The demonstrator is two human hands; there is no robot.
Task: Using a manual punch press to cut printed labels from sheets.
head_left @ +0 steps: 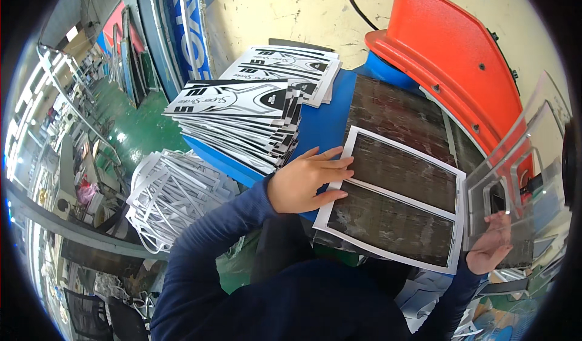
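Observation:
A white sheet frame [394, 202] with two large rectangular openings lies on a dark, scuffed board [397, 113]. My left hand [310, 181] rests on the frame's left edge, fingers stretched out and spread. Beyond the frame's right edge, my right hand [490, 247] is held palm up with its fingers apart. It is partly behind a clear plastic guard [515, 210], and nothing shows in it. Left of the frame, a thick stack of printed black-and-white sheets [233, 120] sits on a blue table [327, 120].
A second pile of printed sheets [282, 68] lies behind the first. A large red machine arm [448, 50] rises at the back right. White offcut strips [173, 192] are heaped at the left, below table height. A metal rail [79, 223] runs along the left side.

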